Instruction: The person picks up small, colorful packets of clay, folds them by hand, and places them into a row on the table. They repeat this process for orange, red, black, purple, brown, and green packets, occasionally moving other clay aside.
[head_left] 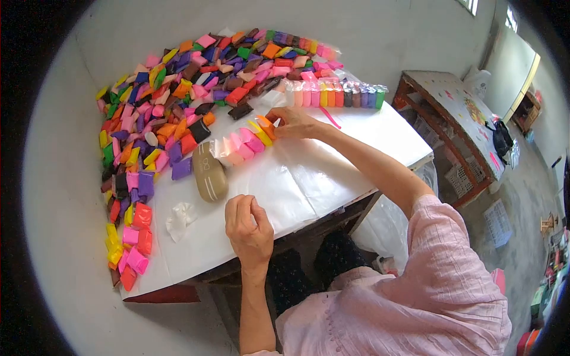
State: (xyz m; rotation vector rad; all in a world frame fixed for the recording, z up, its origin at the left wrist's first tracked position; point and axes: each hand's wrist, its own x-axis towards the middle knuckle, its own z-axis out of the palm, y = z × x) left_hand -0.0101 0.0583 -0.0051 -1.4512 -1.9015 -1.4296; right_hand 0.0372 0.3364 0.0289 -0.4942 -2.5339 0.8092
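My right hand (291, 123) pinches an orange packet (266, 126) at the right end of a short row on the white table. Beside it in the row lie yellow packets (260, 134), bright pink packets (249, 140) and pale pink ones (228, 148). My left hand (248, 228) is held near the table's front edge with its fingers curled in; whether anything is inside them is hidden. Just left of the row rests an olive-brown case (209, 172). Behind my right hand stretches a longer row of wrapped coloured packets (332, 94).
A large heap of coloured packets (172, 107) covers the back and left of the white table (332, 178). Crumpled white material (181, 221) lies at the front left. A pink strip (330, 117) is near the long row. Another table (451, 107) stands to the right.
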